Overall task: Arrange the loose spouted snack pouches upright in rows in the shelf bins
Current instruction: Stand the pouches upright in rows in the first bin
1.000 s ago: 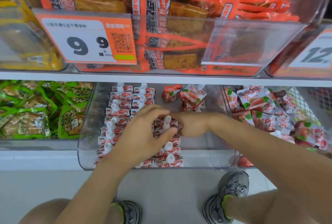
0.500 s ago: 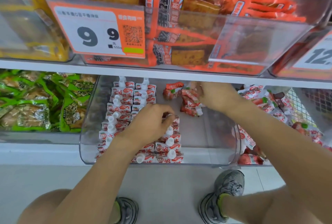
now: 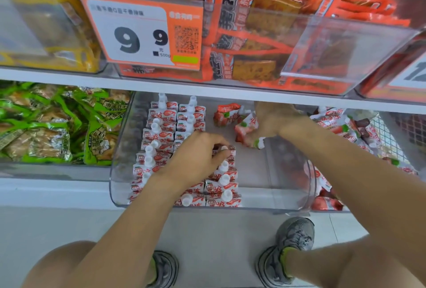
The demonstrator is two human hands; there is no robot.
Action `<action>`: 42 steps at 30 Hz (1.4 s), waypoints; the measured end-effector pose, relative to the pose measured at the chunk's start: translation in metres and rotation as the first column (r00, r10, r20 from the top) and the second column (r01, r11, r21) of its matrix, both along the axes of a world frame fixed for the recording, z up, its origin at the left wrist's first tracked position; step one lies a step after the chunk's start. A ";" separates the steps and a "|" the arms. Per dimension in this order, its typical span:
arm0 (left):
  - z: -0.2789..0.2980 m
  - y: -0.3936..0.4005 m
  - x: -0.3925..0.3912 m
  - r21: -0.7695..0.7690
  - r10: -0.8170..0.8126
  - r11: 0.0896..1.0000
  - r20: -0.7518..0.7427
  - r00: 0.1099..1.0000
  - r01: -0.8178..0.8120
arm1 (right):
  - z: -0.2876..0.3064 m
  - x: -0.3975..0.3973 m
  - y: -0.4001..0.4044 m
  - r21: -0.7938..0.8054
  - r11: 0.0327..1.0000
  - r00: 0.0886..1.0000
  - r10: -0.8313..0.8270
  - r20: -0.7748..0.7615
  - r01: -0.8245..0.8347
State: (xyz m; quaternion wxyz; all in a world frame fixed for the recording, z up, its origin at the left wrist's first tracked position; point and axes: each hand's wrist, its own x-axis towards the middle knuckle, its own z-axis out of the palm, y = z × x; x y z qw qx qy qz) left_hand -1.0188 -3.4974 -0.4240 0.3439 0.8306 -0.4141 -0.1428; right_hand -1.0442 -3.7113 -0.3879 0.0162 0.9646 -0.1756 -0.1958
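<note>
Red-and-white pouches (image 3: 184,126): upright in rows, white spouts up, filling the clear bin's (image 3: 288,204) 9 o'clock side.
Loose pouches (image 3: 227,114): lying tumbled at the bin's 12 o'clock end.
Left hand (image 3: 198,156): fingertips curled, pinching the spout of a standing pouch (image 3: 227,150) in the third row.
Right hand (image 3: 274,119): fingers closed around a loose pouch (image 3: 247,132).
Neighbours: green packets (image 3: 46,124) at 9 o'clock; a price tag (image 3: 143,34) at 12 o'clock.

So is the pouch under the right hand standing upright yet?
No. The pouch lies tipped on the bin floor, white spout pointing sideways, gripped by the right hand.
</note>
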 end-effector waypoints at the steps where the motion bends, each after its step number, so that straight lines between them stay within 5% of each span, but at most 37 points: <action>1: 0.001 0.001 0.000 0.005 -0.001 1.000 -0.002 1.000 0.001 | -0.002 -0.002 0.002 -0.016 0.999 0.999 0.029 0.018 -0.029; 6: 0.002 0.002 0.000 0.026 -0.006 1.000 -0.022 1.000 0.007 | -0.011 -0.012 0.003 -0.006 0.985 0.971 0.169 0.169 -0.171; 10: 0.002 0.001 0.001 0.048 -0.007 0.999 -0.019 1.000 0.008 | -0.003 -0.007 0.010 0.241 0.969 0.948 -0.020 0.317 -0.060; 15: 0.002 0.008 0.004 0.015 0.024 1.000 -0.031 0.999 -0.023 | -0.022 0.013 0.015 0.442 0.890 0.988 0.051 0.145 -0.111; 18: 0.008 0.015 0.011 -0.113 0.110 0.989 0.083 0.991 -0.100 | -0.026 0.016 0.018 0.510 0.850 0.990 0.079 0.121 -0.130; 21: 0.009 0.023 0.021 -0.063 0.180 0.983 0.194 0.964 -0.171 | -0.023 0.018 0.022 0.612 0.786 0.996 0.080 0.040 -0.088; 30: 0.002 0.031 0.024 0.127 0.197 0.968 0.152 0.969 -0.217 | -0.033 0.029 0.028 0.460 0.869 0.980 0.125 0.154 -0.183; 39: 0.003 0.032 0.024 0.115 0.178 0.974 0.136 0.975 -0.194 | -0.032 0.021 0.012 0.657 0.754 0.982 0.142 -0.127 -0.024; 42: 0.003 0.030 0.023 0.121 0.185 0.972 0.139 0.973 -0.202 | -0.034 0.020 0.013 0.608 0.790 0.977 0.183 -0.111 -0.079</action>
